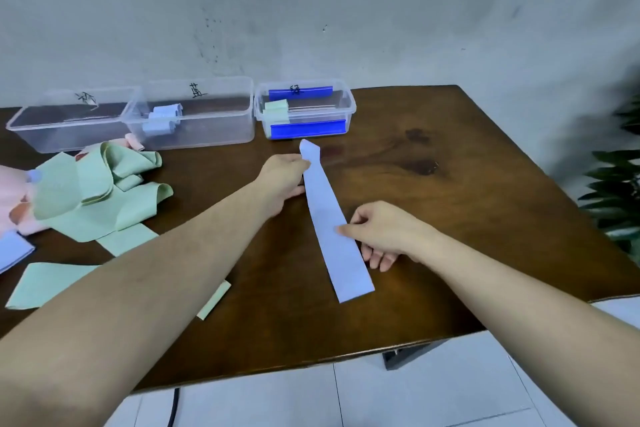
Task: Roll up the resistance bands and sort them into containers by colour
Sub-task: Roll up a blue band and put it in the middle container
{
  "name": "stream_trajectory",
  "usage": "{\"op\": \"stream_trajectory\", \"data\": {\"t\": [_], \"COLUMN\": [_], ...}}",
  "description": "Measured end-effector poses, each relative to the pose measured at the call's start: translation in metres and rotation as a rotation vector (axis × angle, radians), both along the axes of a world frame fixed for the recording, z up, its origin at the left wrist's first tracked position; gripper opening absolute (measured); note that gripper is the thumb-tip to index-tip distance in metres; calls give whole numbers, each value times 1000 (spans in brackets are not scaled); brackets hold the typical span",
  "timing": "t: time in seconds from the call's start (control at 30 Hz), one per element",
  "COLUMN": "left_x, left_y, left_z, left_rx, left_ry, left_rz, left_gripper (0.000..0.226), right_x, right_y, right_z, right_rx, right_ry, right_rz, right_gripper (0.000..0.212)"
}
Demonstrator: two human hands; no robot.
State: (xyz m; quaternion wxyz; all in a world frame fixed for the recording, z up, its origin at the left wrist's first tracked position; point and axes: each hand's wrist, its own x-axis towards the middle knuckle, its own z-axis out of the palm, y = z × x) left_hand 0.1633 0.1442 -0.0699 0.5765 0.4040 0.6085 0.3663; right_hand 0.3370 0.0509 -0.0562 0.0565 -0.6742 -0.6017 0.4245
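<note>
Though near edge, band (334, 229) flat.

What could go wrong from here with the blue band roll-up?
1. The blue band lies flat and skewed; the left hand holds only its far end, so a roll started there may come out crooked.
2. The right hand pinches one edge mid-strip, which may wrinkle it.
3. The middle container already holds blue rolls, the right container a green one; a mix-up is possible.
</note>
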Motion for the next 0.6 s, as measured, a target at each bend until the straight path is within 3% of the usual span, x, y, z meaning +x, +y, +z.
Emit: {"op": "stream_trajectory", "data": {"t": [0.1, 0.23, 0.37, 0.47, 0.6], "left_x": [-3, -5, -6, -10, -18], "left_y": [0, -16, -45, -72, -114], "left_z": [-8, -12, -13, -18, -24], "left_rx": [46, 174, 338, 428, 536], "left_ry": [11, 150, 284, 312, 337], "left_rz": [-56, -79, -119, -226, -415], "left_gripper": [45, 52, 37, 19, 16], "right_x": [5, 14, 25, 33, 42], "right_y": [-4, -22, -49, -63, -73], "right_z": [-3, -13, -27, -35, -40], "right_rx": [121, 283, 409, 526, 570], "right_ry": [-94, 27, 145, 156, 127], "right_rz": [-25, -18, 77, 158, 345], "right_gripper": [28, 16, 9, 17, 30]}}
